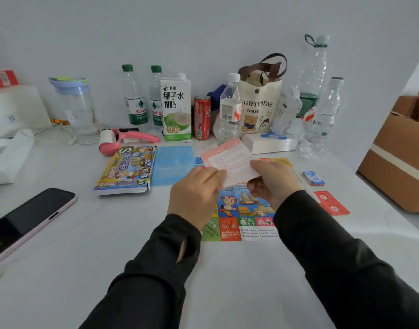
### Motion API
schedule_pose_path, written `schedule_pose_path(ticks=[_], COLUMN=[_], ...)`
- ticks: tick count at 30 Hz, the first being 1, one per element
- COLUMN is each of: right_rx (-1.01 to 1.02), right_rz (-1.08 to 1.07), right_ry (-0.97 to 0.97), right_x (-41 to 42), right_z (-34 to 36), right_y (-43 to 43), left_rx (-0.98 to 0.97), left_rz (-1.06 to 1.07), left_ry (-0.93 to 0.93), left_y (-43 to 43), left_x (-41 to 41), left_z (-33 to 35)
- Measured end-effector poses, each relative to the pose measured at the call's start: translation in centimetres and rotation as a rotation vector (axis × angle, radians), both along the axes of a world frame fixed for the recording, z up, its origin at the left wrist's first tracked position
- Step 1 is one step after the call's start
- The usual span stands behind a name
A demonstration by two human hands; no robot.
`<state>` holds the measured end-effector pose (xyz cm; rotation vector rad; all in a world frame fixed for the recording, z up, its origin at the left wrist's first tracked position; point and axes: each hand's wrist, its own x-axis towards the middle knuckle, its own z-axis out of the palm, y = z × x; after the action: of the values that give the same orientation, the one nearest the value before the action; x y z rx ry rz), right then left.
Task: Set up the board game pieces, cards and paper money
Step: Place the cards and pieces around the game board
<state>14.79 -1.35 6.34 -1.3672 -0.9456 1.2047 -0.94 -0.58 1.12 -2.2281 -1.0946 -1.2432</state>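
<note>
Both hands hold a pink and white printed sheet (229,160) above the colourful game board (244,217) that lies flat on the white table. My left hand (196,193) pinches the sheet's near left edge, and my right hand (272,181) grips its right side. The game box (127,169) lies to the left, with a blue plastic tray (172,162) beside it. Red cards (331,203) and a small blue card pack (313,178) lie to the right of the board.
Bottles (135,100), a coconut water carton (176,108), a red can (202,117) and a tote bag (260,108) line the back wall. A phone (25,224) lies at the left, a cardboard box (398,157) at the right, and a pink lint roller (130,138) behind the game box.
</note>
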Motion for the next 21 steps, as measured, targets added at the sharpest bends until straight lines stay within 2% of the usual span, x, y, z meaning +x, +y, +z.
schedule_pose_path(ticks=[3, 8, 10, 14, 17, 21], right_rx=[0.002, 0.028, 0.078, 0.188, 0.266, 0.352], right_rz=[0.050, 0.017, -0.027, -0.164, -0.186, -0.181], right_ry=[-0.071, 0.090, 0.083, -0.160, -0.386, -0.712], right_x=[-0.5, -1.6, -1.9, -2.8, -3.0, -2.6], right_z=[0.4, 0.1, -0.5, -3.0, -4.6, -5.0], right_y=[0.4, 1.1, 1.3, 1.0, 0.8, 0.4], left_rx=[0.045, -0.079, -0.118, -0.205, -0.390, -0.548], left_rz=[0.023, 0.062, 0.101, 0.181, 0.246, 0.475], left_ry=[-0.019, -0.163, -0.251, -0.364, -0.376, -0.124], left_y=[1.0, 2.4, 2.9, 3.6, 3.7, 3.7], left_x=[-0.4, -1.4, -2.1, -2.9, -3.4, -3.9], left_z=[-0.3, -0.8, -0.8, -0.9, -0.6, -0.4])
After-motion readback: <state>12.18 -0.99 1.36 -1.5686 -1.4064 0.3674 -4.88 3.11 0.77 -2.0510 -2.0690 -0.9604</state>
